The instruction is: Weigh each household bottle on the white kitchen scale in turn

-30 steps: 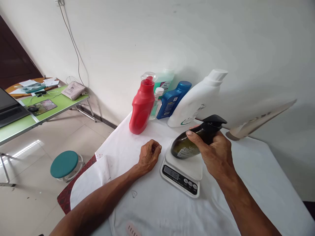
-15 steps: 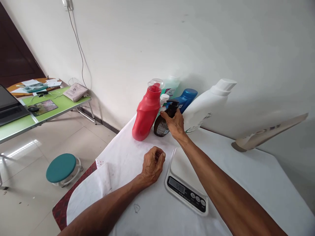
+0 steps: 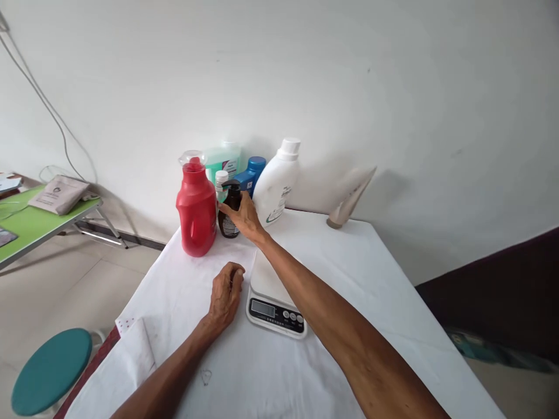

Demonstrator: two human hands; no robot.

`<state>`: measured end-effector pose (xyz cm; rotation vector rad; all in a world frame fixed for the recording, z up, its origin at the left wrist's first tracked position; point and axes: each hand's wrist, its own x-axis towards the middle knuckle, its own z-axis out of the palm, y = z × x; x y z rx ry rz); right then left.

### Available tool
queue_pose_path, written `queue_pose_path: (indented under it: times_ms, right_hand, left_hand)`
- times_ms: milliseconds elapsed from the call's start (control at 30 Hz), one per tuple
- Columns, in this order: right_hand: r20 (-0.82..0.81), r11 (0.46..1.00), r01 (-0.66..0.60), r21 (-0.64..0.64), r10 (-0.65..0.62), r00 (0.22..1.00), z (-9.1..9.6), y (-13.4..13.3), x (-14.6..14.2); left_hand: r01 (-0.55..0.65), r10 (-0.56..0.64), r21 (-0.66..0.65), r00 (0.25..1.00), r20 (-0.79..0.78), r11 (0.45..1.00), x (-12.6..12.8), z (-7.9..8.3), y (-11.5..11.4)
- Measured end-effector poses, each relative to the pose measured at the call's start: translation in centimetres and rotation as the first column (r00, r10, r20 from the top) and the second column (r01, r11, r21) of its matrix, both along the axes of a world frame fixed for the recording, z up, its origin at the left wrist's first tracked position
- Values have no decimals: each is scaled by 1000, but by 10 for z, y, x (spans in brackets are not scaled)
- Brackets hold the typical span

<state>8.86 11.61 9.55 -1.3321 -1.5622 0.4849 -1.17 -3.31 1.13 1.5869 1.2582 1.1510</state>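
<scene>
Dark brown pump bottle point(image 3: 229, 224) upright at back left of the cloth-covered tabletop point(image 3: 349, 279), base on the cloth or just above it, can't tell which. Right hand point(image 3: 245, 216) grips it from the right, thumb across the front. Tight slot: red jug point(image 3: 196, 218) just beside it on the left, clear white-capped bottle point(image 3: 221, 177) right behind, blue bottle point(image 3: 257, 169) behind the hand, white detergent bottle point(image 3: 276, 189) just right of the fingers.

Risks, my judgement: a sideways swing could knock the red jug or clear bottle, since gaps are small; knuckles could bump the white bottle on opening; the pump nozzle could catch the clear bottle's neck. Right forearm crosses over the kitchen scale point(image 3: 277, 317); if it dips, it could press the plate or shift the scale. Contact there can't be told. Display digits unreadable.

Left hand point(image 3: 227, 294) rests left of the scale, fingers curled in, nothing visible in it.

Edges: left table edge runs near the red jug, so a leftward shove seems the worst one; wall point(image 3: 305, 75) limits the back. Most room is to the right, between scale and squeeze tube point(image 3: 345, 206), and along the right side of the cloth.
</scene>
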Motion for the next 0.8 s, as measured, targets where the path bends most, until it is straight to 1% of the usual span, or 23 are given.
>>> queue_pose_path:
  times_ms: [67,133,167,233,267,300,333,367,433,467,533,600,667,767,800]
  right_hand:
    - [23,1000,-16,23,16,1000,4,-19,12]
    - [44,998,-31,61,28,999,9,-41,36]
    - [51,996,-30,86,26,998,11,-52,54]
    - [43,990,31,137,-37,998,14,-69,99]
    - [25,982,104,156,-109,994,15,-75,127]
    - [-4,954,256,155,-259,966,14,-77,155]
    - [-25,901,417,117,-417,908,14,-78,183]
    - [-35,863,498,81,-497,867,11,-75,210]
    - [-39,810,586,6,-586,810,4,-65,254]
    - [-38,787,615,-38,-617,786,-1,-57,271]
    - [-36,750,652,-112,-659,752,-13,-39,293]
    - [-39,727,669,-154,-681,731,-23,-18,303]
    - [-47,713,681,-165,-695,717,-29,4,306]
    - [-45,691,707,-146,-719,694,-29,30,307]
    - [-36,700,705,-118,-712,701,-28,36,307]
  left_hand:
    - [-1,1,-11,1000,-15,1000,0,2,-1]
    - [-4,3,-13,999,-32,1000,0,3,-3]
    - [-3,2,-12,999,-39,1000,0,3,-4]
    - [1,-2,-16,999,-48,1000,0,3,-5]
    - [3,-4,-19,999,-52,1000,0,3,-5]
    - [4,-6,-23,998,-56,1000,0,3,-6]
    - [4,-5,-27,998,-60,1000,0,3,-6]
    - [2,-4,-32,998,-63,999,1,3,-6]
    - [-3,0,-39,998,-69,999,2,3,-6]
    - [-6,3,-41,997,-72,999,2,3,-6]
    - [-8,5,-44,997,-81,999,3,3,-6]
    - [-12,7,-53,996,-91,998,4,3,-6]
    - [-18,11,-68,995,-97,998,4,4,-6]
    - [-23,15,-79,995,-101,997,5,4,-6]
    - [-20,12,-80,995,-102,997,5,5,-6]
